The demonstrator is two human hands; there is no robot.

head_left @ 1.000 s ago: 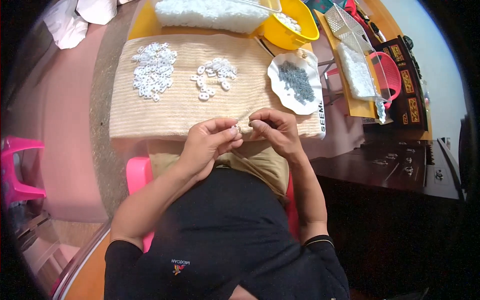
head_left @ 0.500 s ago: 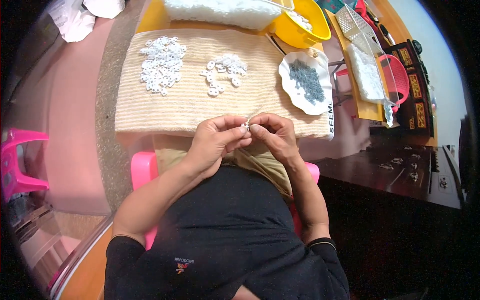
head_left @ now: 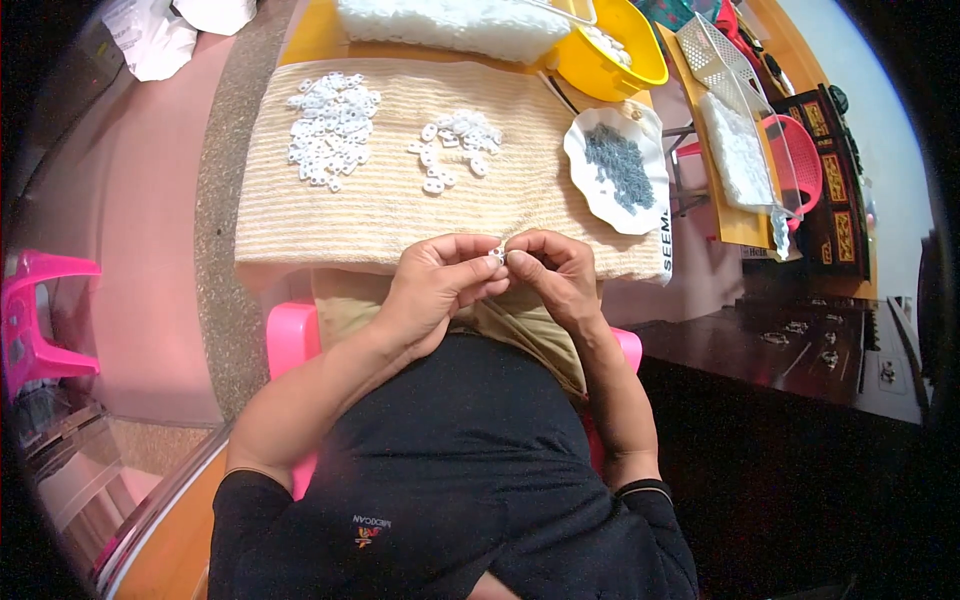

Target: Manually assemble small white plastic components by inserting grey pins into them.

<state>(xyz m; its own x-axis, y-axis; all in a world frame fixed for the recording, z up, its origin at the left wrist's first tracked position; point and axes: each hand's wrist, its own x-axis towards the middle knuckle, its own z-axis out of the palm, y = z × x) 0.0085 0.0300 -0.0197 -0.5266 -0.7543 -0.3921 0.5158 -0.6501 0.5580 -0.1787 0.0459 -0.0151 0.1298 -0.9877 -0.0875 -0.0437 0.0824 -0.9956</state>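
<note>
Between my fingertips, at the near edge of the towel-covered table, is a small white plastic piece (head_left: 497, 256) with holes. My left hand (head_left: 445, 283) pinches it between thumb and fingers. From the other side my right hand (head_left: 556, 272) is closed in a pinch against it; whatever tiny thing lies in those fingers is hidden. A large heap of similar white pieces (head_left: 332, 130) lies at the far left of the striped towel (head_left: 390, 225), and a smaller cluster (head_left: 462, 135) sits nearer the middle. On the right, a white scalloped plate (head_left: 632, 222) carries many small grey-blue parts (head_left: 622, 165).
At the back stand a clear bin of white pieces (head_left: 450, 30) and a yellow basin (head_left: 640, 78). To the right, another clear container of white pieces (head_left: 735, 150) rests on a wooden board beside a pink basket (head_left: 805, 165). A pink stool (head_left: 45, 320) stands left.
The view has shifted slightly, so the table and its contents sit a little further right. Both hands keep their pinch on the white piece, with little other visible movement.
</note>
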